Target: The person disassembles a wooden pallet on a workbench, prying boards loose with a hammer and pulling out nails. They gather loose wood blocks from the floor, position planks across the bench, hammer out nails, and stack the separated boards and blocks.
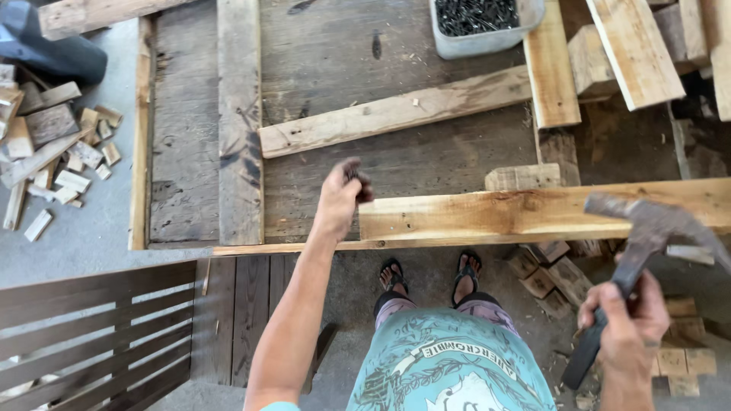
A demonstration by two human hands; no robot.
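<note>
Dark tool: a dark blue-black tool body (pixel 46 46) lies at the top left corner, on the grey floor.
Offcuts: a heap of small pale wooden offcuts (pixel 57 152) lies on the grey concrete floor (pixel 91 228), left of the work surface.
Slatted panel: a dark brown panel of wooden slats (pixel 91 320) is at the bottom left, near the person's left elbow.
Work surface: a large flat surface of old grey weathered boards (pixel 198 137) with one upright grey board (pixel 240 122) across it.
Slanted plank: a pale rough wooden plank (pixel 396 110) lies tilted on the grey boards, above the left hand.
Left hand: the left hand (pixel 341 199) is stretched forward, fingers pinched narrow on some small dark nails (pixel 354 173); how many, I cannot tell. It is just beside the left end of the long plank.
Long plank: a long fresh yellow-brown wooden plank (pixel 533 213) lies across the near edge of the surface, from the left hand to the right border.
Nail tub: a grey plastic tub full of dark nails (pixel 480 23) stands at the top, well apart from both hands.
Feet: two feet in black sandals (pixel 430 274) stand below the long plank.
Right hand: the right hand (pixel 628 316) is closed around the dark handle of a rusty steel claw hammer (pixel 647 228); its head is raised, in front of the right part of the long plank.
Wood stack: pale boards (pixel 624 53) lie piled at the top right.
</note>
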